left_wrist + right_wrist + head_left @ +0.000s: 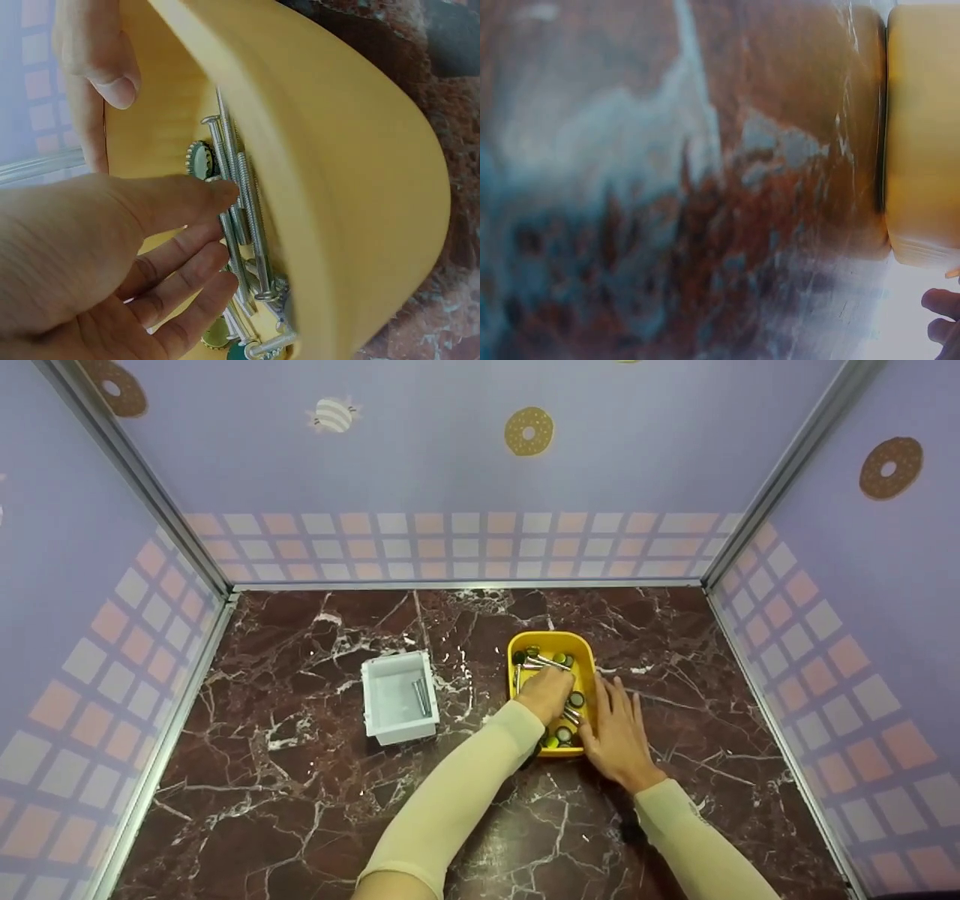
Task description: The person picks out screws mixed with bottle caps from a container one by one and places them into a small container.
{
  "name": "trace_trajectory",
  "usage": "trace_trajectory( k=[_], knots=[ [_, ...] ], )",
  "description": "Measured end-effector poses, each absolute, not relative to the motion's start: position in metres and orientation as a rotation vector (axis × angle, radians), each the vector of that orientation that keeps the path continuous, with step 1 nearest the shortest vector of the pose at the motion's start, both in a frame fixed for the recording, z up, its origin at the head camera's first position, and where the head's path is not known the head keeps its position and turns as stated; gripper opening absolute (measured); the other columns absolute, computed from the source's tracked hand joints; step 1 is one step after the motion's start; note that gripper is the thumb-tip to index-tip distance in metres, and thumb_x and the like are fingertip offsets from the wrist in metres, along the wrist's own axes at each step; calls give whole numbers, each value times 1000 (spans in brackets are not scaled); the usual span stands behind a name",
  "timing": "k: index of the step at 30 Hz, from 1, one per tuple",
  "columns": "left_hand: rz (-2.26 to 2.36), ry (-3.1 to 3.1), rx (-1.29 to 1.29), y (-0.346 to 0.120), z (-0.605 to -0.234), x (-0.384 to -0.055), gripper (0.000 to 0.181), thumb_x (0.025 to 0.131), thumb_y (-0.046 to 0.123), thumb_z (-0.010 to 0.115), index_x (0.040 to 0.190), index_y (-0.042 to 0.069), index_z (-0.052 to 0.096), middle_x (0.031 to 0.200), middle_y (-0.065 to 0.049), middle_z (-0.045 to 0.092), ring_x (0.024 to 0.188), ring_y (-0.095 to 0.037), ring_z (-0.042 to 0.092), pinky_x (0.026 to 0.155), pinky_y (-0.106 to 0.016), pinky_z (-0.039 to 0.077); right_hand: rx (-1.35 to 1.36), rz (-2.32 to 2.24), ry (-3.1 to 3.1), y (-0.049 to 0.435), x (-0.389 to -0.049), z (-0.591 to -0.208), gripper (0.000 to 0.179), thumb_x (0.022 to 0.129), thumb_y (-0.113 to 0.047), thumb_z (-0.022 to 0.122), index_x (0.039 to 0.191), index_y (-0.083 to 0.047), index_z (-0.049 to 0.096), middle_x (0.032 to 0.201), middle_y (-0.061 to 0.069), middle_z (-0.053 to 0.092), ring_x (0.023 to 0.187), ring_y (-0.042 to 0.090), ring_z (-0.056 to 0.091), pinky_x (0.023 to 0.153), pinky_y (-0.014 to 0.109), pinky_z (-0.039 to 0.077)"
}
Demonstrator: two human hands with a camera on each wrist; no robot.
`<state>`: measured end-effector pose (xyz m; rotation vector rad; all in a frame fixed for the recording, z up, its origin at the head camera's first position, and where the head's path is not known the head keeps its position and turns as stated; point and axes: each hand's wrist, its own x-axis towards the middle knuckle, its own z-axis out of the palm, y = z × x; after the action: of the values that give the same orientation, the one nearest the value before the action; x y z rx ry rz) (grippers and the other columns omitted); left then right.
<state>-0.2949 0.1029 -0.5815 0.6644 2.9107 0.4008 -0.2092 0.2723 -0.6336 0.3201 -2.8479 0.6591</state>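
My left hand [548, 691] reaches down into a yellow bin [589, 660] holding several long metal bolts and bottle caps. In the left wrist view its thumb and fingers [184, 266] curl at a bolt [238, 262] and pinch it near the head; part of the grip is hidden behind the thumb. A green-rimmed bottle cap [199, 160] lies beside the bolts. My right hand [619, 731] rests against the bin's right side, fingers extended along the outer wall. Part of this hand also shows at the rim in the left wrist view.
A white bin [397, 735] stands to the left of the yellow one, with a few bolts [421, 697] inside. Both sit on a dark red marbled tabletop [300, 810]. Patterned panels [465, 472] enclose the back and both sides.
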Motion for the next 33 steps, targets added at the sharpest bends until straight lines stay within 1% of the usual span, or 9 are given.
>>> trace_trajectory(
  k=[4,5,7,10,12,18,24,30,33],
  knots=[
    [315,2945,669,109,-636,-315,27,95,5,89,119,16,83,129,-10,84,122,-27,80,96,-41,72,323,658,-2846,272,-206,-636,88,109,-33,62,184,-3,27,180,29,46,176,54,31,141,81,19],
    [297,2953,686,109,-653,-323,23,99,7,86,119,17,83,123,-8,85,118,-26,81,92,-41,72,323,656,-2845,271,-206,-636,89,109,-33,63,184,-3,27,180,29,47,176,55,31,141,81,20],
    [283,2950,683,110,-663,-328,21,101,9,85,119,19,84,122,-7,86,116,-25,82,88,-40,73,324,658,-2844,270,-206,-636,89,109,-32,64,184,-3,27,179,29,47,176,55,31,141,81,20],
    [243,2984,691,111,-678,-336,14,101,13,86,112,21,85,115,-3,88,107,-21,84,81,-39,72,324,655,-2844,268,-206,-637,89,109,-31,64,184,-2,26,181,29,46,176,55,31,142,81,19],
    [228,2979,689,110,-680,-338,12,101,13,86,110,22,85,114,-3,88,105,-21,84,81,-38,72,325,658,-2847,268,-206,-637,89,109,-31,64,184,-2,26,181,29,45,176,55,31,141,81,19],
    [247,2905,700,104,-670,-334,14,103,11,84,115,17,85,117,-7,88,109,-26,85,91,-42,72,316,656,-2847,269,-205,-635,90,108,-32,64,184,-3,27,179,30,47,175,56,32,141,81,19],
    [268,2887,719,98,-658,-330,12,104,11,81,114,17,84,117,-7,88,106,-26,86,88,-44,72,322,655,-2852,270,-208,-634,90,109,-32,64,184,-3,25,181,30,45,176,55,30,142,81,18],
    [304,2838,794,95,-653,-334,8,101,14,85,100,21,87,109,1,88,95,-19,83,82,-35,70,302,659,-2852,271,-209,-631,91,109,-31,66,185,-5,24,179,30,46,176,55,30,142,81,18],
    [371,2810,775,93,-655,-335,14,99,15,88,93,27,87,103,6,87,89,-15,79,79,-33,67,302,661,-2843,270,-209,-632,91,109,-30,67,185,-5,25,177,31,48,175,56,32,140,83,20]
  ],
)
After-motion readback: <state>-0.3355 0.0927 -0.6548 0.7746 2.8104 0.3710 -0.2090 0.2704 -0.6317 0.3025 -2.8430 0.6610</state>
